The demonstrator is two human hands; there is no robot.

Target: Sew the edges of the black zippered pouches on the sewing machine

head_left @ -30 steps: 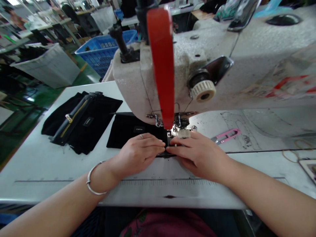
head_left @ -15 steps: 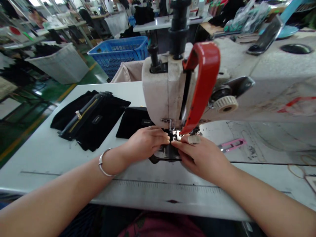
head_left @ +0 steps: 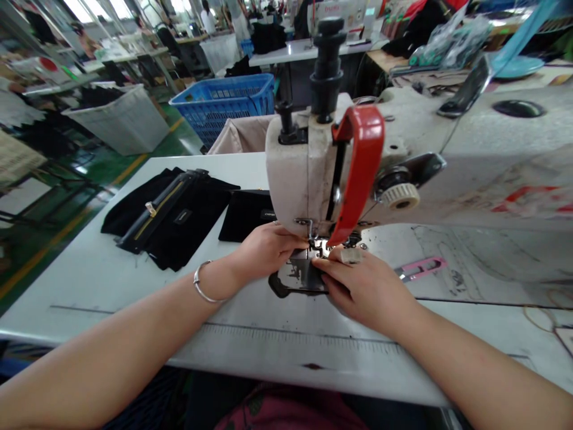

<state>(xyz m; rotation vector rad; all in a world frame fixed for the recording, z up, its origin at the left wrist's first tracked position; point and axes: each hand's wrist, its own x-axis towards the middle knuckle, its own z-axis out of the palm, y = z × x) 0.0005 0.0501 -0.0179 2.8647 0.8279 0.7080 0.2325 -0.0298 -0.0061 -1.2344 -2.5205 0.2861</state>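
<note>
My left hand [head_left: 275,249], with a bracelet at its wrist, is beside the sewing machine's [head_left: 293,167] needle area. Its fingers are pinched together at the near edge of a flat black fabric piece [head_left: 244,218] with a small label, which runs back behind the hand. What lies between the fingertips is hidden. To the right of the presser foot [head_left: 319,246], my right hand [head_left: 364,283] rests with curled fingers. Its index fingertip touches the metal plate [head_left: 299,273], and a pale band circles one finger. Whether it pinches anything does not show.
A black fabric bag [head_left: 179,218] with a zip lies left on the white table [head_left: 129,286]. Pink thread snips [head_left: 421,269] lie right of my right hand. A red lever [head_left: 364,170] rises above the needle. Beyond the table stands a blue basket [head_left: 224,98].
My left hand and the labelled black piece have shifted slightly away from me. More of the metal plate shows now. My right hand stays nearly in place; the view has tilted a little.
</note>
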